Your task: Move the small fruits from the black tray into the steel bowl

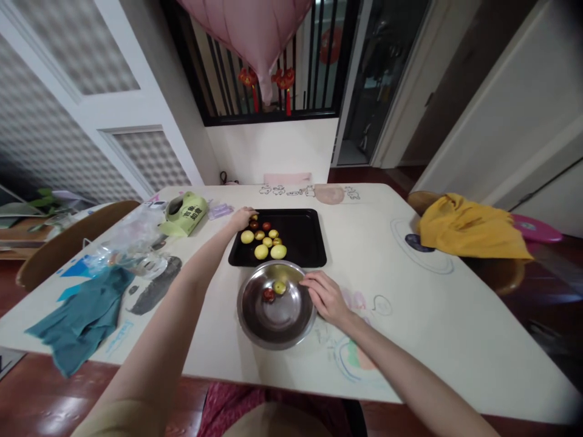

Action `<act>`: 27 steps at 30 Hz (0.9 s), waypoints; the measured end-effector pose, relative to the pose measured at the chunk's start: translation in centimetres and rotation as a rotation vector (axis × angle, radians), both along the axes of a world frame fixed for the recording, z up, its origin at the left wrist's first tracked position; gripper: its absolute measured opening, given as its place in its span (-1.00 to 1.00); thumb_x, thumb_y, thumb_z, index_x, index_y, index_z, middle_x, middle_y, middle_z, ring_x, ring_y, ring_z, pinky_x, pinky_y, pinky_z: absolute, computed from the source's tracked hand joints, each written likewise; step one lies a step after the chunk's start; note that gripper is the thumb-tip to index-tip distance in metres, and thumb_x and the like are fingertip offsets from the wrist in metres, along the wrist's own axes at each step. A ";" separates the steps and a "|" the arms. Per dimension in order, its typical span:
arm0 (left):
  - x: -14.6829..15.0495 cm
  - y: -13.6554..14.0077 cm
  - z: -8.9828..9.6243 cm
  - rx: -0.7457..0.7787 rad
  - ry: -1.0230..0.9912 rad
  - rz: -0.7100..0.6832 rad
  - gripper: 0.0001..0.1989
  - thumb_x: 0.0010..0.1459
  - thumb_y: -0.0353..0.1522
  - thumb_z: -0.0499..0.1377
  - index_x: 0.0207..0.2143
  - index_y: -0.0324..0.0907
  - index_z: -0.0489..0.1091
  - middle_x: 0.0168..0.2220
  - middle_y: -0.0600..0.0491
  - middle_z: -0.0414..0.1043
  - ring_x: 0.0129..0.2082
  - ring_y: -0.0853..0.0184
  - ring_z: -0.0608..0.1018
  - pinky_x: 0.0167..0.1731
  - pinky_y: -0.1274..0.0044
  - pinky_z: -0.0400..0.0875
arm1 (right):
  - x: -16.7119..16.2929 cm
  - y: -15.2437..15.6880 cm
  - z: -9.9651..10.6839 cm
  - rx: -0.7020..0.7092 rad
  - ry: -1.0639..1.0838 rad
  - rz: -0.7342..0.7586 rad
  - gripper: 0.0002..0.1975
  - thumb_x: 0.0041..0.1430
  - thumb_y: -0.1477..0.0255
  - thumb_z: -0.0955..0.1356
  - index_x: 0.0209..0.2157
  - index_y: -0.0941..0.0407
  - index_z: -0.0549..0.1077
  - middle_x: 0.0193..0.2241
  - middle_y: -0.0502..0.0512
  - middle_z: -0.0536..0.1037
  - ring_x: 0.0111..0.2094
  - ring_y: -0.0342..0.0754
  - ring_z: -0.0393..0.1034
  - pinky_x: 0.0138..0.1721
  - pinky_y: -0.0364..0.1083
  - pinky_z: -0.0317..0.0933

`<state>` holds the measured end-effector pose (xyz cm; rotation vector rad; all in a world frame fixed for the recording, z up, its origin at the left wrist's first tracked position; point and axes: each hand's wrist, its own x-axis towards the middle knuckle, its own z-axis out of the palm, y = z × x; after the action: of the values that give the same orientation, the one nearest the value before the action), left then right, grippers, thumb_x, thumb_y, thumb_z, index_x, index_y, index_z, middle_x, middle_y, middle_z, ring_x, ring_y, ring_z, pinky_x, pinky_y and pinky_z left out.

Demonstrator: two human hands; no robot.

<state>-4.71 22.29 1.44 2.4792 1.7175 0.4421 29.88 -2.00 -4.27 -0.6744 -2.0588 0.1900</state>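
My left hand [243, 219] reaches to the far left corner of a black tray [303, 237]. Its fingers are closed around a small yellowish fruit [254, 216], partly hidden by them. Larger pale yellow fruits [278, 251], small yellow-brown ones [267, 241] and dark red ones [266, 226] lie on the tray's left half. In front of the tray stands a steel bowl [277, 331], holding a yellow-green fruit [279, 287] and a dark red fruit [268, 295]. My right hand [325, 297] grips the bowl's right rim.
The white table [364, 243] has drawings on it. To the left lie a green tissue pack [187, 213], clear plastic wrapping [141, 258] and a teal cloth [86, 318]. At the right edge, a yellow cloth [469, 227] hangs over a chair [498, 276]. A pink balloon [255, 30] hangs beyond the table.
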 end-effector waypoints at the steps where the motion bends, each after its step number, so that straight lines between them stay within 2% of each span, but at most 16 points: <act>1: -0.1 0.2 0.1 -0.009 0.021 -0.010 -0.57 0.01 -0.63 0.14 -0.08 -0.26 0.58 -0.08 -0.15 0.58 0.02 0.14 0.53 0.18 0.36 0.45 | -0.1 0.0 0.0 0.015 0.007 0.006 -0.71 0.49 0.47 0.19 -0.01 0.05 0.52 -0.14 0.21 0.59 -0.14 0.09 0.53 -0.14 0.08 0.50; 9: -0.2 0.2 0.3 -0.022 0.052 -0.014 -0.65 0.00 -0.66 0.20 -0.21 -0.18 0.57 -0.17 -0.06 0.55 -0.02 0.15 0.55 0.11 0.39 0.47 | -0.4 0.0 0.2 0.091 0.038 0.041 -0.76 0.49 0.52 0.20 -0.02 0.10 0.48 -0.15 0.21 0.58 -0.17 0.05 0.48 -0.17 0.03 0.47; 12: 0.1 -0.3 0.7 0.056 -0.031 0.026 -0.70 0.08 -0.61 0.23 -0.16 -0.18 0.54 -0.15 -0.07 0.52 -0.03 0.14 0.56 0.09 0.34 0.49 | -0.3 0.0 0.2 0.091 0.041 0.035 -0.76 0.49 0.52 0.20 -0.03 0.09 0.49 -0.16 0.20 0.58 -0.17 0.05 0.49 -0.17 0.03 0.47; 15: 0.5 -1.9 1.3 0.162 -0.140 0.059 -0.73 0.24 -0.49 0.21 0.00 -0.20 0.47 -0.02 -0.12 0.49 -0.01 0.16 0.56 0.05 0.33 0.53 | -0.2 0.0 0.2 0.097 0.037 0.029 -0.75 0.49 0.51 0.20 -0.05 0.09 0.49 -0.17 0.20 0.59 -0.18 0.05 0.50 -0.19 0.03 0.47; 18: 1.2 -5.3 1.3 0.250 -0.267 0.028 -0.70 0.36 -0.39 0.16 0.12 -0.18 0.40 0.08 -0.11 0.47 0.01 0.22 0.57 -0.01 0.39 0.58 | -0.3 0.1 0.2 0.108 0.029 0.036 -0.74 0.50 0.50 0.19 -0.04 0.09 0.50 -0.17 0.20 0.59 -0.18 0.06 0.51 -0.18 0.04 0.47; 20: 1.9 -8.6 0.9 0.311 -0.492 -0.118 -0.70 0.36 -0.32 0.22 0.11 -0.17 0.43 0.06 -0.11 0.50 0.01 0.21 0.58 -0.04 0.39 0.59 | -0.3 0.1 0.1 0.113 0.038 0.037 -0.73 0.50 0.50 0.19 -0.04 0.08 0.50 -0.17 0.20 0.59 -0.16 0.07 0.51 -0.17 0.05 0.47; 22: 2.9 -12.1 0.2 0.331 -0.619 -0.222 -0.69 0.36 -0.26 0.26 0.09 -0.16 0.46 0.06 -0.12 0.50 0.07 0.19 0.56 0.01 0.36 0.58 | -0.3 0.2 0.1 0.112 0.050 0.035 -0.73 0.49 0.50 0.19 -0.04 0.08 0.51 -0.18 0.20 0.59 -0.16 0.07 0.51 -0.17 0.05 0.47; 24: 3.9 -15.3 -0.3 0.286 -0.721 -0.291 -0.68 0.36 -0.23 0.27 0.09 -0.15 0.48 0.08 -0.16 0.47 0.13 0.15 0.55 -0.02 0.36 0.60 | -0.3 0.3 0.0 0.106 0.055 0.033 -0.73 0.49 0.51 0.19 -0.05 0.09 0.51 -0.18 0.20 0.60 -0.17 0.06 0.51 -0.17 0.05 0.47; 27: 5.0 -19.0 -0.4 0.179 -0.790 -0.405 -0.67 0.33 -0.21 0.31 0.07 -0.15 0.51 0.04 -0.17 0.50 0.07 0.16 0.57 -0.02 0.36 0.61 | -0.3 0.5 0.0 0.097 0.054 0.028 -0.72 0.49 0.51 0.19 -0.07 0.09 0.52 -0.18 0.20 0.60 -0.17 0.06 0.51 -0.16 0.06 0.46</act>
<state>0.30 3.32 1.04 2.1897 0.8787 1.3308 29.61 -1.51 -4.28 -0.5750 -2.0127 0.1222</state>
